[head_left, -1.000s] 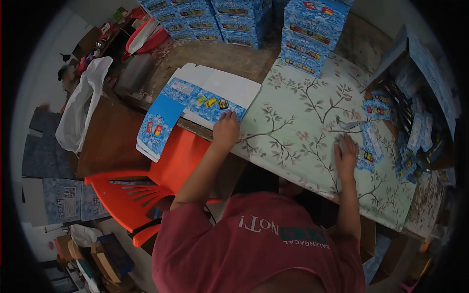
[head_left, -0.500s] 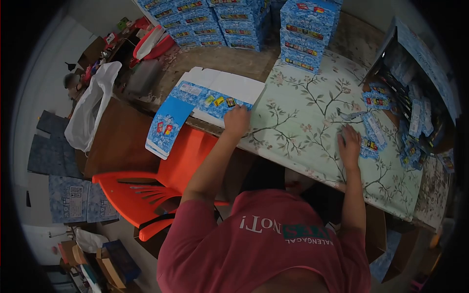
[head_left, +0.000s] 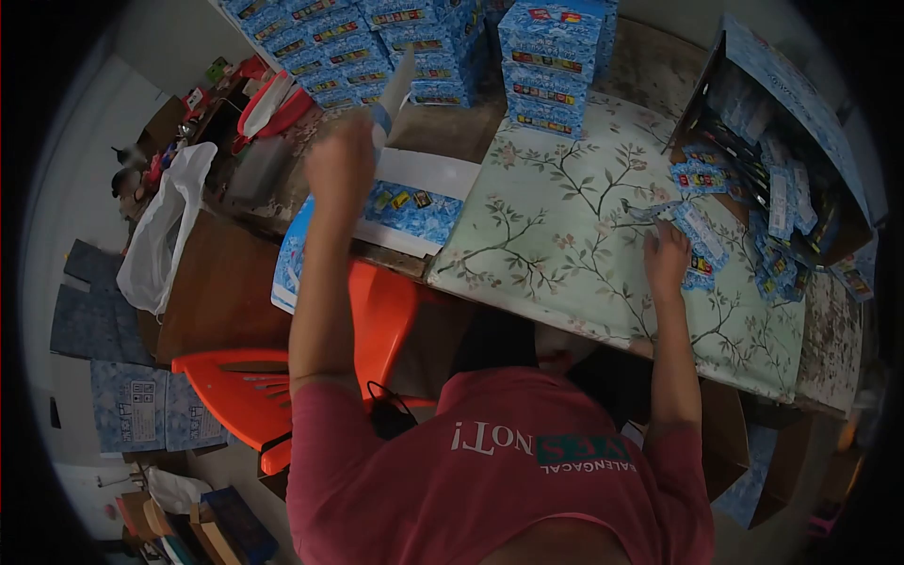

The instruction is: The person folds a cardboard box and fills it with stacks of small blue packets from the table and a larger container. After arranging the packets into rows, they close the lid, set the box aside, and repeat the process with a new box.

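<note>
My left hand (head_left: 341,165), slightly blurred, is raised over the left part of the table. It is closed on a flat carton blank (head_left: 395,89), tilted up and seen nearly edge-on. Below it, another blue printed carton blank (head_left: 428,209) with a white flap lies flat, partly behind my forearm. My right hand (head_left: 667,254) rests on the flowered cloth (head_left: 556,217), fingers apart. Its fingertips are right at a blue-and-white packet strip (head_left: 699,231), with more blue packets (head_left: 699,271) beside and beneath it.
Stacked blue boxes (head_left: 546,71) stand at the back, with more stacks (head_left: 330,47) to their left. An open carton (head_left: 800,113) spills packets at the right. An orange chair (head_left: 377,311) sits against the table's left front, near a white plastic bag (head_left: 165,235).
My left hand has risen up and left from the flat blanks, lifting one with it. My right hand has shifted slightly upward to the packet strip. The whole view has turned a little.
</note>
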`<state>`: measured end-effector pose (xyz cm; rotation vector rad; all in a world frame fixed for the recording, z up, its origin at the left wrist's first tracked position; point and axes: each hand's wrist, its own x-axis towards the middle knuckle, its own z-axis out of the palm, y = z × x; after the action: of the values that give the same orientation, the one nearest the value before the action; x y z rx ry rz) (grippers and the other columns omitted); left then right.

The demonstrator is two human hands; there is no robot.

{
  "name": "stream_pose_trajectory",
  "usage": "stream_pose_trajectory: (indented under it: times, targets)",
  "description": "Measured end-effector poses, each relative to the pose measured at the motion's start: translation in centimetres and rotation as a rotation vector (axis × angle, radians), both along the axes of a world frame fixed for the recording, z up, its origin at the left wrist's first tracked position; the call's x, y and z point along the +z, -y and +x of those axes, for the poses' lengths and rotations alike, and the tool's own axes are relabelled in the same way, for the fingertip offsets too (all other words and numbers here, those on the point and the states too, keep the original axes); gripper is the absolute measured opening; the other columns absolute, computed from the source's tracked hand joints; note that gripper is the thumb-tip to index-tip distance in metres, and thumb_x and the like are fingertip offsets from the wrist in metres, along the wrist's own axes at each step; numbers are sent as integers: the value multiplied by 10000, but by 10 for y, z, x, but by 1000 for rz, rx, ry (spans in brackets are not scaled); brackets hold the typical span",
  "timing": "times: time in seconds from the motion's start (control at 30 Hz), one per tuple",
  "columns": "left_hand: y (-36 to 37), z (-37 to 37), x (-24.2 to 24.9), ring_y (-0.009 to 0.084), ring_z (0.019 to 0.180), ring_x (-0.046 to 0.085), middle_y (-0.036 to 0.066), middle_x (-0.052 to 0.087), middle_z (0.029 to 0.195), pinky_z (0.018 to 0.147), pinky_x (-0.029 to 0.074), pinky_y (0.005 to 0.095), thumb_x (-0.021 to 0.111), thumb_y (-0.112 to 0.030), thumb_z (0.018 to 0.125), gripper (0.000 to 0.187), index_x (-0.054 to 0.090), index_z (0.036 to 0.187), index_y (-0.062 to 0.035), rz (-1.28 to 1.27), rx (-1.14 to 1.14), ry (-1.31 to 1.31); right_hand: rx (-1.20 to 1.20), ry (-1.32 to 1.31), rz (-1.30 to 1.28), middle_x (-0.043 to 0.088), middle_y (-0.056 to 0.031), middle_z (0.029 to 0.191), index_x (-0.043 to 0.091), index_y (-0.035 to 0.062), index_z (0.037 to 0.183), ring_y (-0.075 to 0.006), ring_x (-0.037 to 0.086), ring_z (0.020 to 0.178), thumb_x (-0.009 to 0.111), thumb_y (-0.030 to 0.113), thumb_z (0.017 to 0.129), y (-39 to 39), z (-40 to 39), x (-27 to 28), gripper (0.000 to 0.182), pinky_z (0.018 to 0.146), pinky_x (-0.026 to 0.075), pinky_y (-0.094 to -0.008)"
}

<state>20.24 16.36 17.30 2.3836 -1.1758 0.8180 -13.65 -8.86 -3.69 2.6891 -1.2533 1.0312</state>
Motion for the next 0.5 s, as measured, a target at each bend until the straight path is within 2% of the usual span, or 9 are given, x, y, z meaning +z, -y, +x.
stream_pose_trajectory:
  times: [0.03, 0.1, 0.13, 0.17, 0.2, 0.33, 0.37, 0.43, 0.5]
  targets:
    - [-6, -15, 31, 310, 636, 647, 184, 631, 697, 561, 499, 411, 535, -241, 880, 191, 659, 914, -100, -136, -103, -12, 62, 125, 50, 647, -98, 906, 594, 73, 1119, -238, 620, 870, 605, 155, 840, -5, 12, 24, 291, 825, 459, -377]
    - [-11, -39, 70, 181, 614, 625, 114, 639, 680, 577, 481, 321, 575, -257, 895, 232, 679, 971, -64, -251, -300, -221, 406, 525, 631, 652, -81, 825, 558, 87, 1214, -135, 627, 751, 585, 134, 876, -54, 50, 106, 342, 687, 486, -270]
    - [-9, -49, 86, 181, 614, 625, 114, 639, 680, 577, 481, 321, 575, -257, 895, 232, 679, 971, -64, -243, -318, -225, 554, 577, 595, 642, -59, 778, 527, 99, 1252, -104, 609, 712, 588, 136, 880, -74, 64, 135, 380, 659, 473, -249]
    - [-6, -59, 100, 127, 630, 599, 72, 635, 688, 578, 469, 287, 583, -232, 899, 229, 674, 991, -43, -288, -477, -369, 702, 628, 549, 631, -38, 730, 495, 111, 1291, -74, 591, 673, 591, 138, 883, -88, 76, 158, 420, 631, 460, -228]
    - [-1, -65, 110, 73, 646, 573, 31, 631, 697, 578, 456, 253, 591, -208, 904, 228, 668, 1010, -21, -332, -636, -515, 727, 652, 523, 626, -30, 699, 478, 110, 1298, -75, 587, 650, 597, 136, 881, -96, 86, 178, 434, 618, 457, -231]
    - [20, -62, 127, 45, 690, 574, -3, 641, 752, 581, 453, 220, 605, -170, 900, 211, 665, 1005, 3, -266, -909, -578, 683, 628, 561, 600, -18, 621, 438, 91, 1307, -72, 560, 597, 610, 147, 879, -99, 101, 200, 464, 563, 446, -238]
    - [26, -64, 126, 43, 688, 578, 6, 648, 752, 580, 452, 214, 615, -171, 892, 207, 668, 999, -2, -299, -915, -541, 691, 644, 496, 591, -22, 621, 485, 67, 1187, -72, 538, 566, 613, 170, 884, -96, 106, 189, 345, 516, 435, -247]
    - [35, -73, 124, 41, 686, 583, 16, 655, 753, 578, 450, 208, 625, -172, 883, 203, 672, 994, -8, -331, -925, -514, 680, 680, 572, 593, -24, 639, 490, 60, 1112, -78, 548, 579, 597, 168, 896, -88, 105, 185, 264, 532, 441, -245]
    - [42, -91, 120, 79, 650, 612, 40, 671, 754, 571, 461, 204, 639, -181, 868, 184, 689, 949, -24, -232, -736, 66, 653, 712, 662, 596, -27, 657, 494, 53, 1037, -83, 558, 592, 580, 167, 909, -77, 98, 181, 191, 548, 448, -243]
